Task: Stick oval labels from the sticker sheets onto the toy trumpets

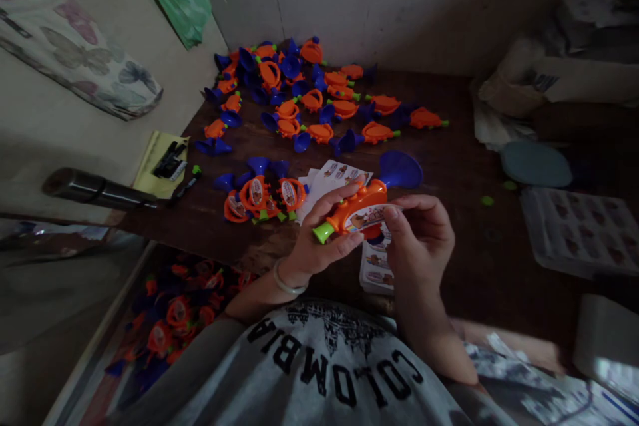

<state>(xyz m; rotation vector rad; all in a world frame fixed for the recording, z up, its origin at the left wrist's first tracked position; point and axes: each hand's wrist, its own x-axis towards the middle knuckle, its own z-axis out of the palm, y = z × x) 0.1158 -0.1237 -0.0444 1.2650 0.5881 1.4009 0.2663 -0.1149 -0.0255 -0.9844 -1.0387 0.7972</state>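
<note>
View: head camera, looking down over the person's chest to a dark wooden table (449,166)
Held item: toy trumpet (367,210), glossy moulded plastic; orange body, wide blue bell, green mouthpiece; held above the near table edge, level, bell pointing away to the right
Label: oblong printed sticker (368,218) on the side of the orange body
Left hand (319,239): palm up, fingers wrapped round the mouthpiece end, thumb over the top; closed on the toy; pale bangle (284,283) at the wrist
Right hand (419,239): fingers curled, index fingertip pressed on the sticker; grips the bell end of the body
Beneath the hands: sticker sheets (332,180), flat white paper with small prints
Near group: labelled trumpets (259,196), just left of the sheets
Far heap: loose trumpets (309,93), scattered against the wall
Right side: round blue lid (536,165); shallow clear tray (579,229)
Lower left: bin of trumpets (170,319), below table level
</note>
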